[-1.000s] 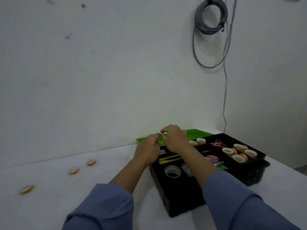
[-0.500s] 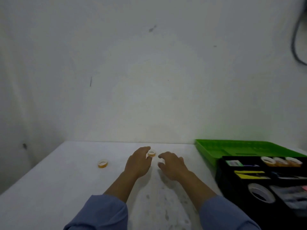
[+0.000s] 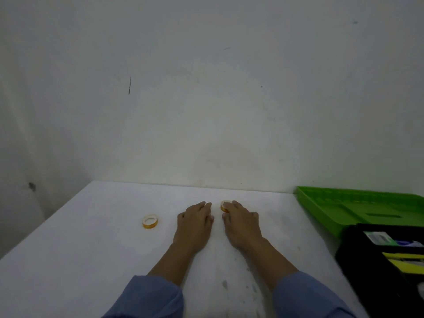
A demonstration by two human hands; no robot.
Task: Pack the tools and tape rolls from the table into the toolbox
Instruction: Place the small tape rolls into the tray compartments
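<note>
Orange tape roll [image 3: 224, 206] touches the right hand's [image 3: 242, 224] extended fingertips; left hand [image 3: 194, 226] lies flat, open, holding nothing; second tape roll [image 3: 150, 221] sits left of it; toolbox [image 3: 367, 283] far right.

A plain white back wall [image 3: 206, 99] filled most of the view, unevenly lit: brighter toward the middle, dimmer at the top. A short dark vertical scratch [image 3: 129, 85] marked it left of centre, and a small dark dot [image 3: 261, 86] sat further right. At the left it met a shadowed side wall [image 3: 27, 134], which bore a dark smudge [image 3: 31, 186] low down. The white counter [image 3: 80, 260] ran up against the back wall, and its near surface was scuffed with grey marks [image 3: 229, 285]
</note>
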